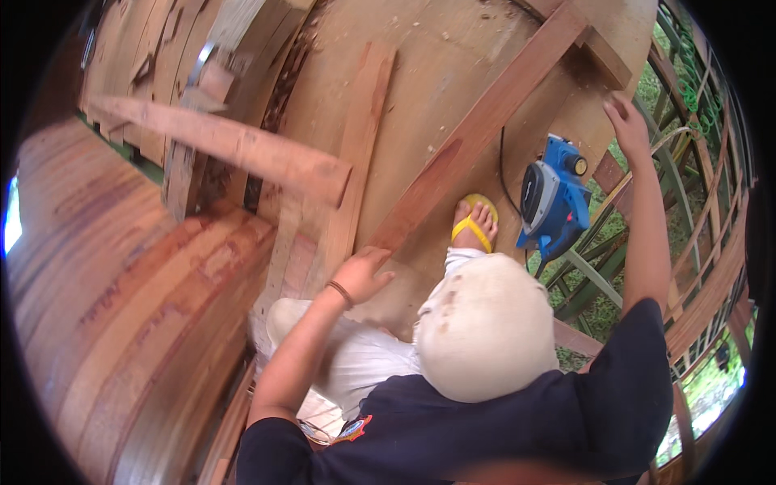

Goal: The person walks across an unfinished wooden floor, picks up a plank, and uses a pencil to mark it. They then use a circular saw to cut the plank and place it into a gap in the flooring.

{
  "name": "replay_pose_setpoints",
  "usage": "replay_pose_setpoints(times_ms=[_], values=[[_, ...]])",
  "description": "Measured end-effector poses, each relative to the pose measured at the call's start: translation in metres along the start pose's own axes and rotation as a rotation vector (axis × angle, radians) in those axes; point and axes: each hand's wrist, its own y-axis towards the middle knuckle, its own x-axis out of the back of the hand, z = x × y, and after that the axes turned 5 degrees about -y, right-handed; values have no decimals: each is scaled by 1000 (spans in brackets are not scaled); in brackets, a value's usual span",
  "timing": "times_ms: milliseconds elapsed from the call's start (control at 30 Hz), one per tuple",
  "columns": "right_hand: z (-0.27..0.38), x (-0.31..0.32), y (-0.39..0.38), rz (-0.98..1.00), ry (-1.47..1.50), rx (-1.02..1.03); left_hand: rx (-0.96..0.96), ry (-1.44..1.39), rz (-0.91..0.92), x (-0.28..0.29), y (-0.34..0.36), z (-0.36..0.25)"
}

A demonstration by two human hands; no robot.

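My left hand (361,276) is open, fingers stretched and thumb apart, at the near end of a long reddish wooden plank (477,129). Whether its fingertips press on the plank or lie just beside it I cannot tell. My right hand (627,125) reaches out at the right, fingers loosely extended with nothing seen in them, near a short wooden block (605,56) at the plank's far end. Below that hand stands a blue electric hand planer (554,198) with a black knob, its dark cord (502,162) running beside the plank.
A narrower board (364,145) lies left of the plank. Another beam (226,145) juts in from the left, above stacked broad planks (105,299). Wood shavings dot the plywood floor (428,81). My foot in a yellow flip-flop (477,222) is beside the planer. Slatted wood (679,194) borders grass at right.
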Motion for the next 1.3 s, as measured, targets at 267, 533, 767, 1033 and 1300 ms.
replay_pose_setpoints(times_ms=[267,533,767,1033,1300], values=[[31,1,-193,-166,176,-239,296,-342,-171,41,-119,143],[153,-119,-247,175,338,55,43,-97,-611,-124,-152,264],[200,-246,-225,312,904,-501,-67,37,-784,-152,-139,240],[275,-269,-209,596,972,-168,62,6,-991,-113,-161,278],[222,-246,-237,326,235,145,88,336,-759,-117,-156,266]])
